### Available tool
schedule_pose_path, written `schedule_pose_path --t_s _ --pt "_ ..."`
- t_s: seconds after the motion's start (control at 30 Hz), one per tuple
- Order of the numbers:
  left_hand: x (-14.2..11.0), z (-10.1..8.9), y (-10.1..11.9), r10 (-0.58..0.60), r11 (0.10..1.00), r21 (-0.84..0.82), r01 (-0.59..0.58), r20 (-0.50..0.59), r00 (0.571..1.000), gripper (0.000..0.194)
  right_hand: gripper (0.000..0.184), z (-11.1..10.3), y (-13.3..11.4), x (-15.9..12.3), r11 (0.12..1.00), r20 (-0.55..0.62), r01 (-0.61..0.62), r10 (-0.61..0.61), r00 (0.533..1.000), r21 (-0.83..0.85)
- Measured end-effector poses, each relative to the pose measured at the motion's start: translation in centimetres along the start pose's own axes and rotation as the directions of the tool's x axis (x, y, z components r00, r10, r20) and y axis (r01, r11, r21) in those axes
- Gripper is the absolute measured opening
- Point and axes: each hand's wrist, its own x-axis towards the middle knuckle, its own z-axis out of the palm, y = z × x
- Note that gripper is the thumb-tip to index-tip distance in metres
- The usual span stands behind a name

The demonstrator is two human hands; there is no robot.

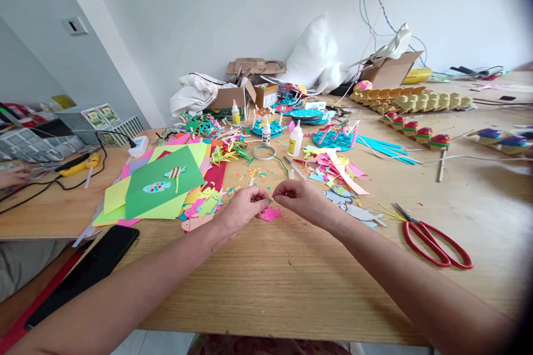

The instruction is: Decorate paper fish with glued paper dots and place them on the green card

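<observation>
My left hand (245, 206) and my right hand (300, 197) meet over the middle of the wooden table (291, 283), fingers curled in a pinch. Between the fingertips shows a tiny green bit that I cannot make out. Just below them a pink paper fish (270, 213) lies on the table. A stack of coloured paper sheets (160, 188), topped by a green sheet with paper fish glued on, sits to the left of my left hand. More cut-out fish (353, 211) lie to the right of my right hand.
Red-handled scissors (435, 241) lie at the right. Glue bottles (295, 140), a tape ring (264, 152) and paper scraps crowd the middle back. A black phone (89, 269) lies at the front left edge. Egg cartons (412, 101), boxes and cables fill the back.
</observation>
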Motion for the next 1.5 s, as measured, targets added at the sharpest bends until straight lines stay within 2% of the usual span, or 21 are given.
schedule_pose_path --t_s 0.1,0.4,0.63,0.87,1.1,1.37,1.5 --pt "0.1 -0.1 0.0 0.0 1.0 0.01 0.0 -0.002 1.0 0.01 0.015 0.1 -0.1 0.0 1.0 0.037 -0.006 0.007 0.999 -0.01" --pt "0.3 -0.3 -0.1 -0.027 0.993 0.119 0.024 0.025 0.999 0.009 0.014 0.5 0.4 0.3 1.0 0.047 -0.006 0.006 0.999 0.001" --pt "1.1 -0.9 -0.6 0.017 0.956 0.291 -0.042 0.088 0.996 0.009 0.015 0.5 0.5 0.9 0.997 0.063 0.02 -0.016 0.998 -0.071" --pt "1.3 -1.1 -1.0 0.035 0.93 0.358 -0.079 0.127 0.991 0.009 0.015 0.5 0.2 0.8 0.995 0.112 0.013 -0.001 0.994 -0.103" --pt "1.4 -1.0 -1.2 0.009 0.937 0.346 -0.053 0.128 0.992 0.011 0.014 0.4 0.1 0.6 0.997 0.149 -0.007 0.019 0.989 -0.08" --pt "0.9 -0.8 -0.3 -0.065 0.977 0.212 0.033 0.146 0.987 0.008 0.013 0.4 0.1 0.6 0.998 0.192 -0.038 0.045 0.98 -0.04" --pt "0.8 -0.9 -0.2 -0.075 0.974 0.224 0.043 0.136 0.988 0.009 0.013 0.4 0.1 0.7 0.999 0.184 -0.037 0.042 0.982 -0.033"
